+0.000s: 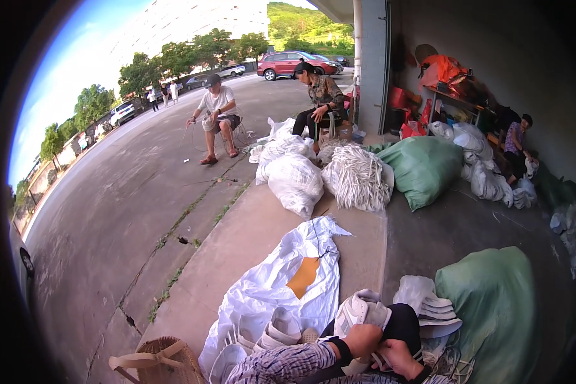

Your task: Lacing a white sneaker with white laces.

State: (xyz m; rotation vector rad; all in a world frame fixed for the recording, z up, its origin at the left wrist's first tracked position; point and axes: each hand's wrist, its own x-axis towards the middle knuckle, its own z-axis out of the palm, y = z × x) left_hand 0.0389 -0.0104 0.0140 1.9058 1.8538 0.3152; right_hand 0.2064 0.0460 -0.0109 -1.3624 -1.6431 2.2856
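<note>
A pale grey-and-white shoe (358, 310) rests upright over my dark-trousered lap. My left hand (363, 340), in a striped sleeve with a black cuff, is closed just in front of it; whatever its fingers pinch is hidden. Close beside it, my right hand (401, 358) has its fingers bent round a pale lower part that seems to belong to the shoe. Several more light shoes (280, 329) lie to the left on a white plastic sack (262, 281), along with an orange-tan flat piece (303, 278). Stacked white soles or shoe parts (439, 315) sit to my right.
A wicker basket (166, 358) stands at lower left. A large green sack (493, 307) bulges at right. Ahead are white sacks (294, 182), a heap of white strips (358, 176) and another green sack (425, 168). Two seated people work beyond them; another sits far right.
</note>
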